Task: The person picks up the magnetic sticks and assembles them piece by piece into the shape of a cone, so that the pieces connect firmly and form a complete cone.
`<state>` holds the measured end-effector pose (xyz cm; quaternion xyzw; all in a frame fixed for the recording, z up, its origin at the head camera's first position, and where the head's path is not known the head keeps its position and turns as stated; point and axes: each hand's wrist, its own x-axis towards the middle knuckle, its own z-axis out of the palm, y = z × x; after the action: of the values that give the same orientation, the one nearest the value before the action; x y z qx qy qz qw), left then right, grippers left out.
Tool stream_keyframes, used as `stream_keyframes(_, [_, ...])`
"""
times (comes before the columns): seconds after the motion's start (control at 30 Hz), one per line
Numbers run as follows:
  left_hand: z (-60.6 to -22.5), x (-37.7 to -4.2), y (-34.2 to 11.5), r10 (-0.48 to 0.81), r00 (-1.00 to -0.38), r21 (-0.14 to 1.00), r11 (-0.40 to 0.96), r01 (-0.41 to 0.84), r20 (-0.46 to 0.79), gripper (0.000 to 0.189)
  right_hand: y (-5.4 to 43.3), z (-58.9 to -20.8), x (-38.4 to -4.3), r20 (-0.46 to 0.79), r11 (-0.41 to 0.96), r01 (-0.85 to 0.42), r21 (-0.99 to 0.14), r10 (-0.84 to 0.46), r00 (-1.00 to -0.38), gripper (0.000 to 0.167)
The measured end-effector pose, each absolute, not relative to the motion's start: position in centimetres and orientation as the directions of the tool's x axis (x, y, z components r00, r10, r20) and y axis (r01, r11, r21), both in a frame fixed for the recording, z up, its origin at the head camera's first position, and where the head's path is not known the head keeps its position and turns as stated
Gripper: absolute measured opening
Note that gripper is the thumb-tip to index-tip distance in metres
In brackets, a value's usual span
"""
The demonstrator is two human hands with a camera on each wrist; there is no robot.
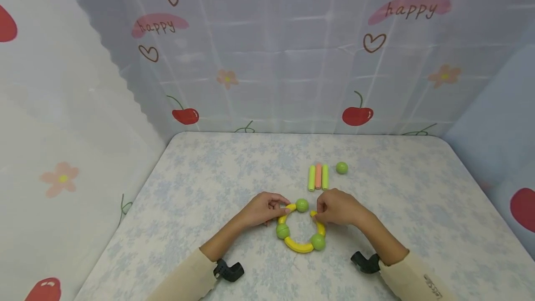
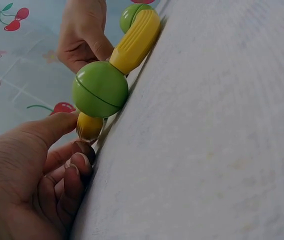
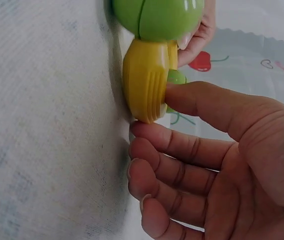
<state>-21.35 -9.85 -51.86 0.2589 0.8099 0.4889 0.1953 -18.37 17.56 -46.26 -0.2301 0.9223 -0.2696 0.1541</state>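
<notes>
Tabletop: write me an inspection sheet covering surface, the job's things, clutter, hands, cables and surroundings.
Surface: tabletop, pale with a blue floral pattern.
Job's things: three curved yellow pieces and three green balls form a ring with one gap, between the far ball and the right yellow piece.
Clutter: three sticks, two yellow-green and one orange, near a loose green ball.
Hands: left hand pinches the left yellow piece; right hand pinches the right one.
Cables: nothing seen.
Surroundings: sheets with cherry and heart prints.
</notes>
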Motion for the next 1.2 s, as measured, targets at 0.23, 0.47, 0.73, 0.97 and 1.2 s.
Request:
stream_keyframes(0.23, [-52.0, -21.4, -9.9, 0.629, -0.777, 0.904, 0.351, 0.245, -0.033, 0.026, 17.2, -46.3, -18.4, -0.141, 0.793, -0.327, -0.514, -0.455, -0.879, 0.027])
stream_keyframes(0.47, [-51.9, -21.4, -9.9, 0.630, -0.776, 0.901, 0.354, 0.249, -0.033, 0.025, 16.8, -46.4, -18.4, -0.113, 0.816, -0.306, -0.490, -0.407, -0.906, 0.029])
stream_keyframes(0.73, [-51.9, -21.4, -10.0, 0.636, -0.771, 0.897, 0.362, 0.253, -0.039, 0.025, 16.5, -46.7, -18.5, -0.092, 0.826, -0.303, -0.476, -0.389, -0.917, 0.027])
stream_keyframes(0.97, [-51.7, -21.4, -10.0, 0.638, -0.769, 0.906, 0.351, 0.236, -0.047, 0.026, 16.5, -46.7, -18.5, -0.089, 0.821, -0.294, -0.490, -0.382, -0.920, 0.025])
stream_keyframes(1.2, [-52.0, -21.4, -9.9, 0.636, -0.770, 0.912, 0.343, 0.224, -0.050, 0.028, 16.6, -46.5, -18.4, -0.090, 0.799, -0.294, -0.525, -0.396, -0.914, 0.022])
